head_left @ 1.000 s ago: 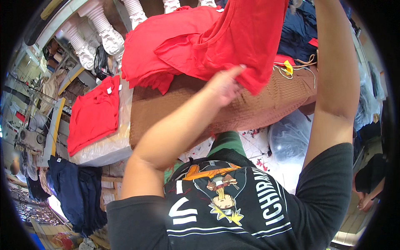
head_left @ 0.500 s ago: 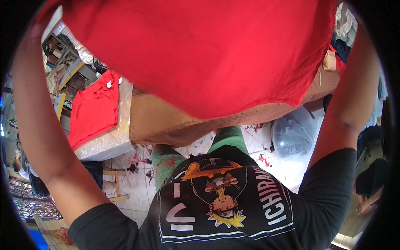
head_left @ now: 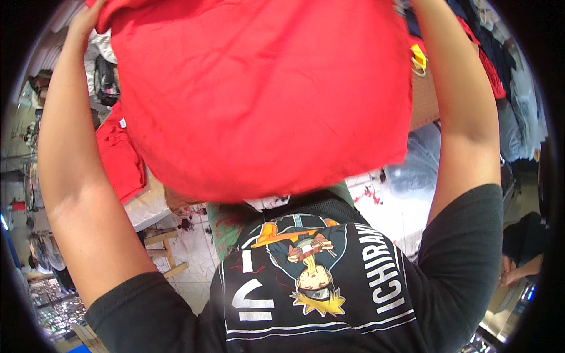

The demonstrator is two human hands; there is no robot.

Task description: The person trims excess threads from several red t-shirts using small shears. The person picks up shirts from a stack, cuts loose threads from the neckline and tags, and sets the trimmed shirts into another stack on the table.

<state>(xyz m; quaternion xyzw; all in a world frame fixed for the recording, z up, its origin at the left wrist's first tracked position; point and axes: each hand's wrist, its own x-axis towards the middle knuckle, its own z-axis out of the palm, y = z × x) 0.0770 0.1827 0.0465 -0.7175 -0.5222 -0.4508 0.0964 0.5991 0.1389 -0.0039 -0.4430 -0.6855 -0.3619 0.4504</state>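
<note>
A wide piece of red cloth (head_left: 265, 94) hangs spread out in front of me, its lower edge curving down close to my lap. My left hand (head_left: 88, 16), only partly showing at the upper left, is closed on the cloth's bunched upper corner. My right forearm (head_left: 456, 82) reaches up along the right side of the cloth. The right hand itself lies beyond the top edge of the picture. Another red garment (head_left: 122, 156) with a small white label lies to the left, partly behind the raised cloth.
A plastic-wrapped surface (head_left: 147, 206) holds the lying garment. Brown covering (head_left: 425, 97) shows right of the cloth, below a yellow item (head_left: 418, 59). A clear plastic bag (head_left: 415, 167) stands at right. Thread scraps litter the tiled floor (head_left: 197, 253), near a wooden stool (head_left: 168, 253). Another person's hand (head_left: 511, 273) shows far right.
The red cloth has come lower and nearer to me, now covering most of the brown-covered table. Both forearms have drawn inward, and the left hand has come partly into view.
</note>
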